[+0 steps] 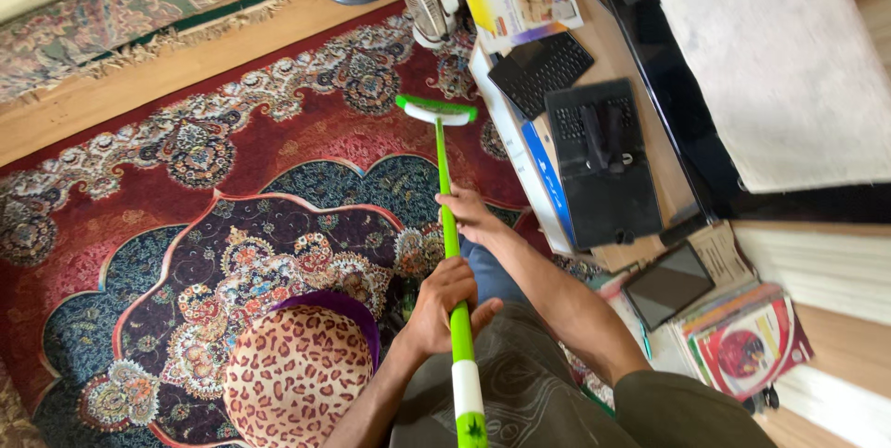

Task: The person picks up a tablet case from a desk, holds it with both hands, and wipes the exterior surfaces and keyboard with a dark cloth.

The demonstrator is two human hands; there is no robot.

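Both hands grip the green broom handle [449, 225] that runs up the middle of the frame: the left hand [444, 309] has its fingers clamped around it low down, and the right hand [469, 214] holds it higher up, fingers closed on the pole. The broom head [436, 112] rests on the red patterned carpet [186, 188] in the upper centre, near a small white fan [429, 10], with a leopard-print cushion [295, 374] at lower left.

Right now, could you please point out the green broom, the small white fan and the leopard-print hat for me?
green broom [449, 225], head view, on the bare handle between the two hands.
small white fan [426, 6], head view, on its round grille.
leopard-print hat [295, 372], head view, on the crown.
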